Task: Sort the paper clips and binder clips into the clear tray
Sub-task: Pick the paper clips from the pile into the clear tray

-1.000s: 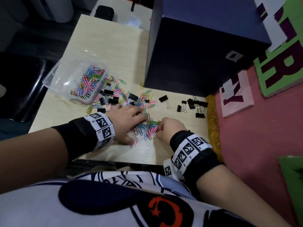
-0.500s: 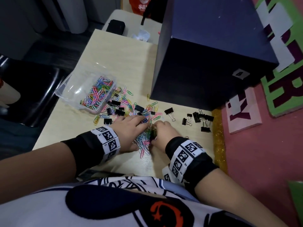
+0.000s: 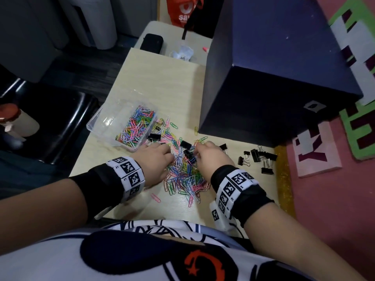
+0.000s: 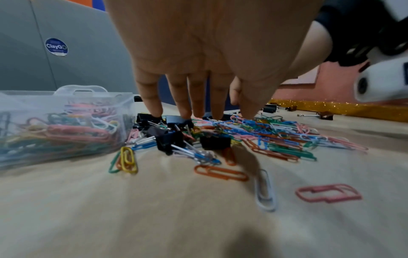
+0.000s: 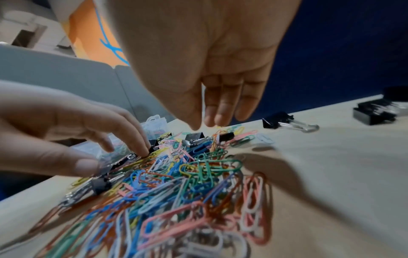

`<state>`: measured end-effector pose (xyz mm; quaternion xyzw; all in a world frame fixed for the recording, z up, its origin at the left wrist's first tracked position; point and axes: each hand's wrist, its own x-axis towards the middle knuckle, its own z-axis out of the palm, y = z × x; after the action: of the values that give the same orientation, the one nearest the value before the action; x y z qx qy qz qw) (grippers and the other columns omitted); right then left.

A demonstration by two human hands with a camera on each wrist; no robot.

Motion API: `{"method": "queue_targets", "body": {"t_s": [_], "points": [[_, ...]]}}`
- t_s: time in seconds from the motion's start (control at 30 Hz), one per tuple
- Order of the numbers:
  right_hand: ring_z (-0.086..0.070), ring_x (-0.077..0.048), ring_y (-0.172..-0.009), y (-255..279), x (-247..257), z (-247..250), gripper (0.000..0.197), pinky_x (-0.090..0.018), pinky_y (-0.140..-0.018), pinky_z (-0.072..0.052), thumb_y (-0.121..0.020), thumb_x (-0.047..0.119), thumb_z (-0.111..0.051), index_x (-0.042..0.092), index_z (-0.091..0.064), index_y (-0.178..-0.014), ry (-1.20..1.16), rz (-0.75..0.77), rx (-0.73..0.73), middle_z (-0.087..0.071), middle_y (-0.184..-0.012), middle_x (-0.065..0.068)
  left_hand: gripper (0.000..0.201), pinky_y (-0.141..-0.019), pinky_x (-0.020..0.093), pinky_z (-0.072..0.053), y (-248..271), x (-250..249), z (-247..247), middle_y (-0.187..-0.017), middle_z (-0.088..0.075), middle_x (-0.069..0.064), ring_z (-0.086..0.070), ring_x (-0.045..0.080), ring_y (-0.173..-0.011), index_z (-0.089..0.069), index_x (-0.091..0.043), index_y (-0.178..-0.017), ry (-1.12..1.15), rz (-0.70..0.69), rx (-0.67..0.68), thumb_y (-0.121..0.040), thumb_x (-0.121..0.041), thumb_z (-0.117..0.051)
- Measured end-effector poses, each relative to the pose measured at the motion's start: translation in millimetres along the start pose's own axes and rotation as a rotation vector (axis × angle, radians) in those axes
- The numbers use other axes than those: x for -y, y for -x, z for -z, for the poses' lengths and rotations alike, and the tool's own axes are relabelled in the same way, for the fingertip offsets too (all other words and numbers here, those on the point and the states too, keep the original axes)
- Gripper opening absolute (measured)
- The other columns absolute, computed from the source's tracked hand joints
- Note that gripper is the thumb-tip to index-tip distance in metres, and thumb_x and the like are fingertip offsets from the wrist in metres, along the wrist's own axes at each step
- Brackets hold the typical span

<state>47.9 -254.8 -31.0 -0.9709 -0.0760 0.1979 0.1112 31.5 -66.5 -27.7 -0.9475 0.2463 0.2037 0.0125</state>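
Paper clips: a coloured heap [image 3: 185, 175] lies on the table [image 3: 162, 78] between the two hands; more already sit in the clear tray [image 3: 121, 126], at the table's left edge just beside the heap.
Binder clips: several black ones [image 4: 170, 139] are tangled into the heap's far-left part; a separate loose group [image 3: 257, 159] lies well apart to the right, near the gold glitter strip [image 3: 284, 179].
Left hand: the left hand [image 3: 155, 161] is spread, fingers [image 4: 183, 97] straight and pointing down, tips touching the heap's far edge among the black clips; it grips nothing.
Right hand: the right hand [image 3: 211, 157] hangs over the heap's far-right side, fingers [image 5: 220, 108] extended and close together, holding nothing visible.
Risk, mixing: raking with flat fingers would likely drag binder clips along with paper clips, since wire handles are threaded through the tangle.
Risk, scatter: a fast sweep could push strays such as the pink clip [image 4: 327, 192] off the near edge.
Risk, tray: the light tray sits at the table's edge; a nudge from the left hand may shove it off.
Around: a big dark blue box [image 3: 274, 78] crowds the heap's far side, limiting reach; a black pouch [image 3: 151, 43] and crumpled paper [image 3: 182, 53] lie farther back.
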Motion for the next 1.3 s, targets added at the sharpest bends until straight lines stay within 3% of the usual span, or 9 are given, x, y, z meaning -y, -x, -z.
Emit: {"method": "queue_targets", "body": {"t_s": [0.17, 0.33, 0.53, 0.67, 0.8, 0.93, 1.07, 1.2, 1.3], "points": [[-0.054, -0.026, -0.103, -9, 15, -4, 0.043, -0.037, -0.087, -0.048, -0.089, 0.018, -0.053, 0.028, -0.044, -0.13, 0.036, 0.099, 0.075, -0.045, -0.121, -0.005, 0.046, -0.1, 0.04, -0.037, 1, 11, -2, -0.138, -0.039, 0.0, -0.038, 0.024, -0.125, -0.042, -0.026, -0.136, 0.003, 0.002, -0.019, -0.092, -0.037, -0.045], [-0.055, -0.026, -0.104, -8, 17, -14, 0.031, -0.034, -0.089, -0.046, -0.088, 0.019, -0.058, 0.015, -0.051, -0.117, -0.019, 0.034, 0.012, -0.045, -0.122, -0.005, 0.048, -0.102, 0.043, -0.038, 1, 11, -4, -0.134, -0.042, 0.001, -0.04, 0.025, -0.123, -0.039, -0.028, -0.138, -0.008, -0.002, 0.013, -0.092, -0.039, -0.044], [-0.054, -0.026, -0.099, -8, 9, -6, 0.026, -0.032, -0.08, -0.043, -0.085, 0.01, -0.05, 0.019, -0.051, -0.109, -0.058, -0.12, -0.031, -0.051, -0.115, -0.006, 0.037, -0.091, 0.041, -0.039, -9, 8, 5, -0.124, -0.046, 0.004, -0.043, 0.025, -0.114, -0.048, -0.022, -0.128, -0.019, -0.046, -0.047, -0.092, -0.032, -0.044], [-0.053, -0.026, -0.107, -5, 4, -10, 0.044, -0.036, -0.089, -0.048, -0.084, 0.032, -0.061, 0.024, -0.047, -0.125, -0.006, -0.053, 0.052, -0.045, -0.12, -0.004, 0.042, -0.097, 0.045, -0.037, -26, 2, 8, -0.136, -0.041, 0.001, -0.039, 0.024, -0.124, -0.042, -0.027, -0.134, 0.0, -0.078, -0.102, -0.093, -0.025, -0.045], [-0.052, -0.031, -0.11, -2, 4, -18, 0.048, -0.034, -0.091, -0.046, -0.086, 0.03, -0.061, 0.021, -0.043, -0.13, -0.022, -0.021, 0.078, -0.041, -0.123, -0.009, 0.057, -0.103, 0.05, -0.033, -44, 1, 4, -0.152, -0.024, -0.002, -0.028, 0.024, -0.137, -0.028, -0.03, -0.142, -0.042, -0.094, -0.037, -0.09, -0.021, -0.049], [-0.054, -0.029, -0.106, -2, 2, -17, 0.039, -0.031, -0.087, -0.044, -0.089, 0.027, -0.059, 0.02, -0.048, -0.125, -0.066, -0.028, 0.044, -0.045, -0.122, -0.009, 0.049, -0.096, 0.05, -0.041, -52, 3, 5, -0.134, -0.042, 0.0, -0.043, 0.025, -0.122, -0.041, -0.025, -0.133, -0.069, -0.069, -0.026, -0.087, -0.017, -0.053], [-0.055, -0.027, -0.103, -5, -4, -10, 0.029, -0.028, -0.083, -0.041, -0.087, 0.02, -0.057, 0.019, -0.055, -0.115, -0.109, -0.055, 0.005, -0.053, -0.114, -0.007, 0.038, -0.093, 0.046, -0.04, -56, 4, 8, -0.121, -0.049, 0.004, -0.046, 0.026, -0.114, -0.046, -0.021, -0.126, -0.079, -0.024, -0.027, -0.09, -0.015, -0.053], [-0.055, -0.022, -0.093, -9, -11, 1, 0.015, -0.029, -0.077, -0.043, -0.088, 0.019, -0.052, 0.022, -0.057, -0.102, -0.117, -0.124, -0.045, -0.062, -0.105, -0.003, 0.03, -0.094, 0.046, -0.038, -59, 6, 9, -0.118, -0.054, 0.005, -0.048, 0.027, -0.112, -0.045, -0.018, -0.123, -0.091, -0.029, -0.05, -0.093, -0.018, -0.049], [-0.058, -0.023, -0.094, -11, -19, 10, 0.017, -0.032, -0.079, -0.049, -0.091, 0.027, -0.05, 0.021, -0.059, -0.105, -0.115, -0.197, -0.107, -0.063, -0.101, -0.002, 0.041, -0.093, 0.046, -0.038, -61, 5, 9, -0.117, -0.056, 0.003, -0.048, 0.027, -0.112, -0.037, -0.024, -0.13, -0.089, -0.042, -0.049, -0.092, -0.016, -0.05]]}}
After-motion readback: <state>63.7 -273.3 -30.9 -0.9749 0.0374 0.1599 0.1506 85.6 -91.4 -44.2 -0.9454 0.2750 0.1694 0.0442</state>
